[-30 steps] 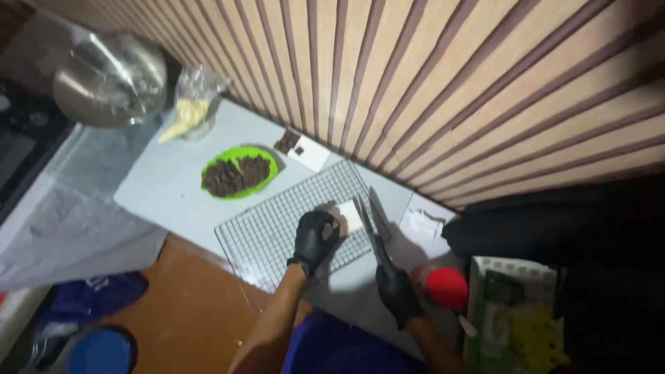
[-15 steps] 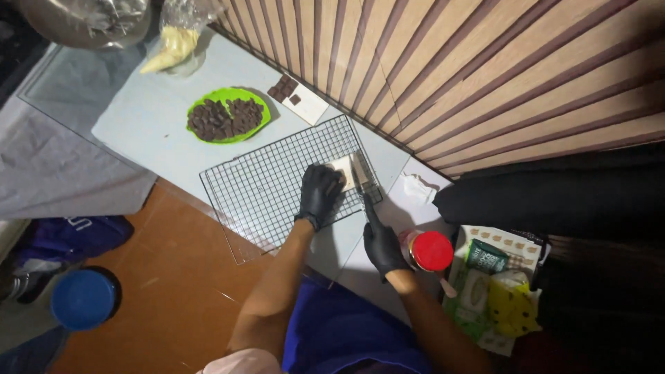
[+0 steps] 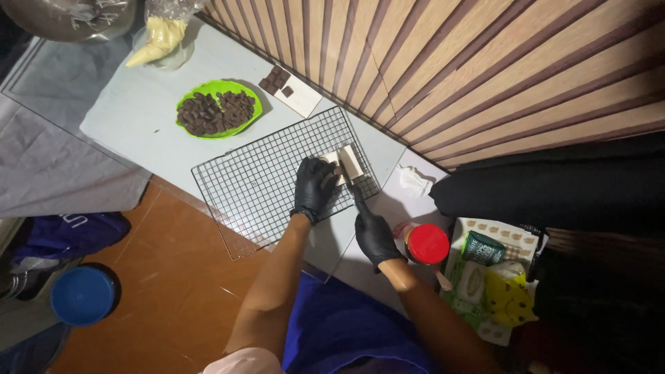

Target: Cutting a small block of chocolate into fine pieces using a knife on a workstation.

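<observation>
Gripped in our black-gloved right hand was the handle of a knife, fingers wrapped fully around it, its broad blade lying against a pale block that sat on the far right corner of the wire cooling rack. Our left hand, gloved likewise, lay spread with its fingertips resting on the near side of that block, clasping nothing. To cut well, we judged that those fingertips should stay clear of the blade while pinning the block, since the rack gives an uneven footing.

Beyond the rack's far left corner, on the pale desk, stood a green plate heaped with dark brown chunks. Just right of the plate lay a white slab bearing a few dark squares. Farther left of the rack rested a piping bag of yellowish cream, beside a metal bowl whose contents we could not tell. Right of the rack, touching our right wrist, was a red-lidded jar, with packets past it. Left of the rack, down on the floor, stood a blue tub.
</observation>
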